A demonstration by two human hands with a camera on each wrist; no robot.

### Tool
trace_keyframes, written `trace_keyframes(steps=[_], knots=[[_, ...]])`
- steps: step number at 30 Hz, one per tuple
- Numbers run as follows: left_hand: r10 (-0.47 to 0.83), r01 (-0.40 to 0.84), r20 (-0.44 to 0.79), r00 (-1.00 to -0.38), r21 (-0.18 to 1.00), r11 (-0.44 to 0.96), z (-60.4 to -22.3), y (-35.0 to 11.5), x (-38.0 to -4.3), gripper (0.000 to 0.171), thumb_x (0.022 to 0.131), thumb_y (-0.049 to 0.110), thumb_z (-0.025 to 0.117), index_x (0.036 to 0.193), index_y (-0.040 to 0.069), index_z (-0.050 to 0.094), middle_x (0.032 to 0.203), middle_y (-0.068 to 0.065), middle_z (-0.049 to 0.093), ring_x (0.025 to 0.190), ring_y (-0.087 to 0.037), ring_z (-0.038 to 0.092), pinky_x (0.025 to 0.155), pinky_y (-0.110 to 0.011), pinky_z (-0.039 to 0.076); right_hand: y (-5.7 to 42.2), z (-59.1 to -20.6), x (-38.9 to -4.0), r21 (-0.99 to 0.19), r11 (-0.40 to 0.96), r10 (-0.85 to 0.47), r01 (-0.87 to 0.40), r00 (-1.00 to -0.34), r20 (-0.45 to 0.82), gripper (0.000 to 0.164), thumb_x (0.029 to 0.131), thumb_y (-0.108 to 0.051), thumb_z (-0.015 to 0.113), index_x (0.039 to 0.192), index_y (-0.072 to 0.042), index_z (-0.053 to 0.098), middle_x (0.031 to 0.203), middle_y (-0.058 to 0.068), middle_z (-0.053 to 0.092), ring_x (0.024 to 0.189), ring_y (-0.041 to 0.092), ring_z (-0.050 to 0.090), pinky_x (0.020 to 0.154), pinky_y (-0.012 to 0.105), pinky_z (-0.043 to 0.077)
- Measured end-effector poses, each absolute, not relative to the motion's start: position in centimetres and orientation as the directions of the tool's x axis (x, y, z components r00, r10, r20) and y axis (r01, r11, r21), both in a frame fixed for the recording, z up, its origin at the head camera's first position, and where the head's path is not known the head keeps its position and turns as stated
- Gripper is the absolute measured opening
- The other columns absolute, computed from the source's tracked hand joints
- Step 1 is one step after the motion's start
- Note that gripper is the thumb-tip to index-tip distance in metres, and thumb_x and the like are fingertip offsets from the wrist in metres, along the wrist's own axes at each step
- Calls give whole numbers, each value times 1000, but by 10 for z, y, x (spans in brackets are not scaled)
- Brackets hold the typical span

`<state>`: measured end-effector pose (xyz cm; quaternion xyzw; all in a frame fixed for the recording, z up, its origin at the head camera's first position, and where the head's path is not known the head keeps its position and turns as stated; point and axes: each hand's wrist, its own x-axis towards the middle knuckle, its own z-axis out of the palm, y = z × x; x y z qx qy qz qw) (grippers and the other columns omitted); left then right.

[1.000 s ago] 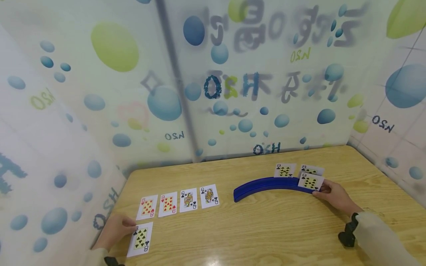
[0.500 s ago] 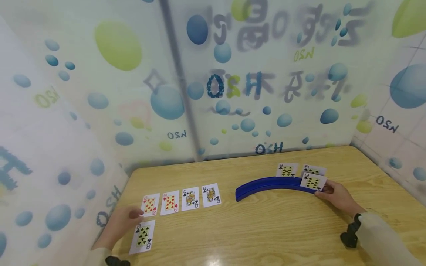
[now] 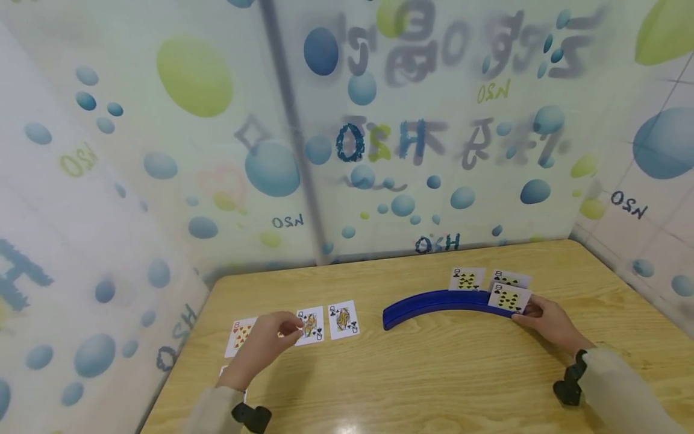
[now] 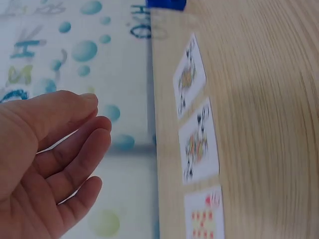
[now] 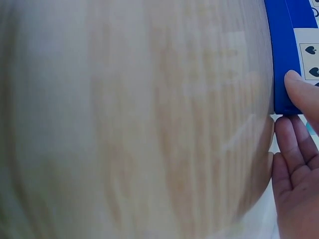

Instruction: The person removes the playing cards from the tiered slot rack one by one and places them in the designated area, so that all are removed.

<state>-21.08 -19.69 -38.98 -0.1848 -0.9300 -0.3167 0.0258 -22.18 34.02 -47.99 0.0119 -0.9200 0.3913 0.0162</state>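
My left hand (image 3: 262, 342) hovers over the row of cards at left, fingers loosely curled; the left wrist view confirms nothing between its fingers and thumb. It hides most of the nine of hearts (image 4: 203, 216) in the head view. Just beyond its fingertips is one queen (image 3: 310, 327), with another queen (image 3: 343, 319) to its right. At the table's right side, my right hand (image 3: 549, 322) grips the end of a curved blue card holder (image 3: 434, 300), thumb on top and fingers beneath. A nine of spades (image 3: 508, 299) stands in the holder beside that thumb.
Behind the holder's front slot stand a nine of clubs (image 3: 466, 279) and a partly covered eight (image 3: 512, 278). The eight of hearts (image 3: 237, 337) lies at the row's left end. A patterned curtain-like wall (image 3: 368, 211) borders the wooden table (image 3: 412, 374).
My left hand has left the eight of clubs at the lower left and moved right and up over the row, now covering the nine of hearts. The right hand stays at the holder.
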Motion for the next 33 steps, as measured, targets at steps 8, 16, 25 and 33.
trace_keyframes(steps=[8,16,25,33], knots=[[416,418,178,-892,678,605,-406,-137,-228,7,85,8,64,92,8,68,84,2,64,73,-11,59,62,-24,48,343,-481,-219,-718,696,-6,-34,-999,42,61,86,-25,65,122,18,41,100,23,58,87,28,56,69,36,47],[487,399,111,-866,742,540,-406,-75,-254,10,88,12,61,95,10,68,86,4,63,76,-10,57,66,-26,48,344,-482,-221,-716,698,9,-14,-1000,28,62,85,-25,66,121,18,42,101,26,57,88,29,56,69,36,47],[494,361,44,-869,739,568,-403,-26,-291,9,88,11,62,93,10,68,89,3,63,80,-10,59,71,-24,48,342,-482,-226,-732,681,-17,-24,-1000,18,62,84,-25,67,121,18,42,103,26,58,91,30,57,72,37,48],[504,371,60,-862,752,544,-397,10,-302,11,87,9,62,96,6,69,92,0,63,82,-11,58,72,-22,48,344,-483,-228,-741,671,-28,-38,-999,27,61,85,-25,67,121,18,42,102,24,58,90,29,57,69,33,48]])
